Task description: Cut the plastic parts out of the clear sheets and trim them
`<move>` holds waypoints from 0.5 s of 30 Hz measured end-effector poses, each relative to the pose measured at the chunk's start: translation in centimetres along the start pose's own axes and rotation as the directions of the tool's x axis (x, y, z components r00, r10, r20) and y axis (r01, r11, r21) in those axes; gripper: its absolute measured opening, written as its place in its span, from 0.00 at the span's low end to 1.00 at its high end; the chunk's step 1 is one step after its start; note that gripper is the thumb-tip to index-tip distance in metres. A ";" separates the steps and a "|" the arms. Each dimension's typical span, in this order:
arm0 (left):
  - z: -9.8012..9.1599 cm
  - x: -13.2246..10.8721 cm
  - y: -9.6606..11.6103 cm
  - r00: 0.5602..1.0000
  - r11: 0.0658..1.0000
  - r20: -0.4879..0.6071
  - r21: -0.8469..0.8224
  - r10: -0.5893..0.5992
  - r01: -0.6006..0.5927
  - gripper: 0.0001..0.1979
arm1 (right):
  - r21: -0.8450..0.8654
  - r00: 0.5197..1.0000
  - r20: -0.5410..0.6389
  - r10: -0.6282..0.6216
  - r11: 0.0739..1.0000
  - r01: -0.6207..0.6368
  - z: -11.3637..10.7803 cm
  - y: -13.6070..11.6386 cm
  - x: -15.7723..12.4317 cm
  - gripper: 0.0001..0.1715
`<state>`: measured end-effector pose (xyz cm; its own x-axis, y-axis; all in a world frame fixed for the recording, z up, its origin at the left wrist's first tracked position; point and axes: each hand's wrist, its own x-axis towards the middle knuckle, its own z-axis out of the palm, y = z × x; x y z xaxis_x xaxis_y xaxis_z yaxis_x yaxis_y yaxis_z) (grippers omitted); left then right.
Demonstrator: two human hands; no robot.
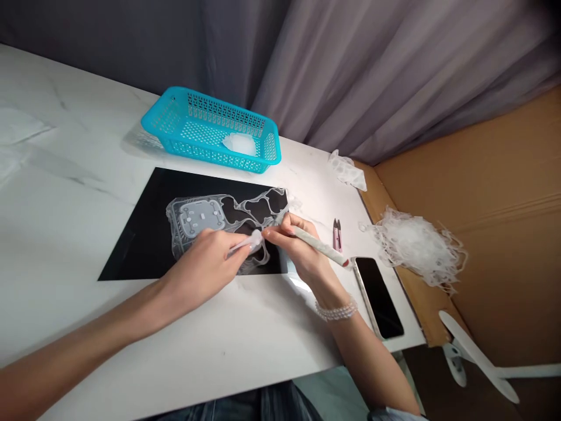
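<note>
My left hand (pixel 214 254) pinches a small translucent plastic piece (pixel 250 240) above the black mat (pixel 135 234). Close against it, my right hand (pixel 302 242) grips a pen-shaped tool (pixel 322 245) with a pale wrapped handle and a reddish end. The tool's tip meets the plastic piece near my left fingertips, too small to make out. Behind my hands, a clear plastic sheet with cut-out openings (pixel 239 206) lies on the mat. A greyish rounded plastic panel (pixel 201 217) is at its left end.
A blue basket (pixel 210 158) holding white translucent pieces (pixel 240 143) stands behind the mat. To the right are pink-handled thread snips (pixel 337 237), a phone (pixel 379 298), a crumpled clear bag (pixel 347 171) and a heap of plastic scraps (pixel 418 245). Cardboard (pixel 482 193) borders the table's right side.
</note>
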<state>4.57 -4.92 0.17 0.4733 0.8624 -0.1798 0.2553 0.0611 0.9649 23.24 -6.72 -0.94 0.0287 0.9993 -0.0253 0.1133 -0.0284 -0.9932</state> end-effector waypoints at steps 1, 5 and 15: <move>0.1 -0.3 0.1 0.997 0.995 -0.039 0.075 0.067 -0.064 0.06 | -0.079 0.996 -0.074 -0.040 0.996 0.034 -0.3 0.4 0.1 0.21; -0.4 -1.1 0.4 0.991 0.999 -0.129 -0.036 0.022 -0.027 0.12 | -0.450 0.930 -0.283 -0.233 0.889 0.085 -2.6 1.5 0.6 0.20; -1.7 -0.6 0.9 0.949 0.592 0.273 -0.744 -0.157 0.312 0.20 | -0.214 0.956 -0.247 -0.161 0.971 0.109 -1.4 -2.5 -1.4 0.24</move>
<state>3.10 -4.54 1.43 0.6394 0.6716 -0.3742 -0.3284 0.6787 0.6569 24.31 -8.08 1.71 0.2541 0.9532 0.1641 0.3258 0.0754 -0.9424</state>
